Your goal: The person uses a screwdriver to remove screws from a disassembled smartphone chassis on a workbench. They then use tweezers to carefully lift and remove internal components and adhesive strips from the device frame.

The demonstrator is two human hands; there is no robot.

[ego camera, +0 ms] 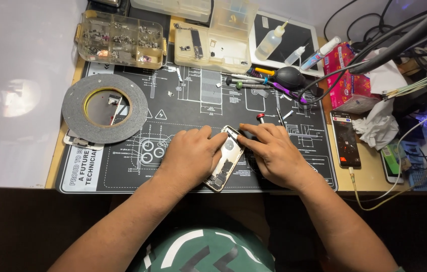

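An opened phone body (227,160) with its inner parts showing lies tilted on the black repair mat (183,95). My left hand (191,153) rests on its left side and holds it down, fingers reaching to its upper edge. My right hand (273,151) lies on the mat against the phone's right side, the forefinger pressing near the top right corner. Whether a small tool sits under the right fingers is hidden.
A big roll of grey tape (104,108) lies at the left. Clear parts boxes (121,39) stand at the back, with squeeze bottles (271,40), a black air blower (288,76), screwdrivers (246,79), a pink box (350,75), a lit phone (345,139) and cables (415,40) at the right.
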